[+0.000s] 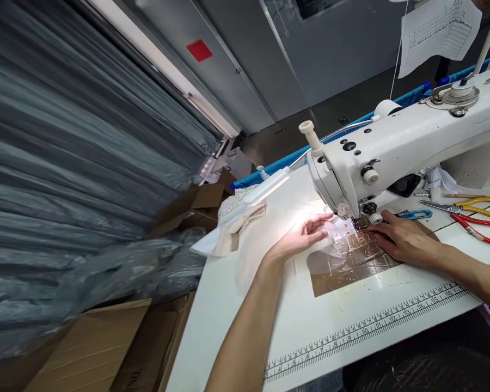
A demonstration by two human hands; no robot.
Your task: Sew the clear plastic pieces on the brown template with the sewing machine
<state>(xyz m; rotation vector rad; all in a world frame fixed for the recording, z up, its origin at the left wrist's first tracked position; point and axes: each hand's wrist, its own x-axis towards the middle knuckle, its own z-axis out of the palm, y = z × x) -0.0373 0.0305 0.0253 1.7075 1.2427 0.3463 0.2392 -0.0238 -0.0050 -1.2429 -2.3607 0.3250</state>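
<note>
The white sewing machine (351, 158) stands with its needle end over a thin white fabric piece with red marks (343, 233). To the left of the needle area, my left hand (300, 237) is open, its thumb apart from its stretched fingers, with the fingertips at the fabric's left edge. Close to the presser foot (361, 222) on the right, my right hand (400, 238) rests with fingers reaching toward the foot; they look extended, not wrapped round anything. Beneath the fabric lies a brown, tape-covered sheet (338, 275) on the table. My right fingertips partly cover the stitching area.
Blue thread snips (414, 214), yellow-handled pliers (473, 206) and a red-handled tool (479, 231) lie right of my right hand. Folded cream cloth (245, 226) sits at the table's left edge. Cardboard boxes (93, 343) stand below left. A printed ruler (363, 332) runs along the front.
</note>
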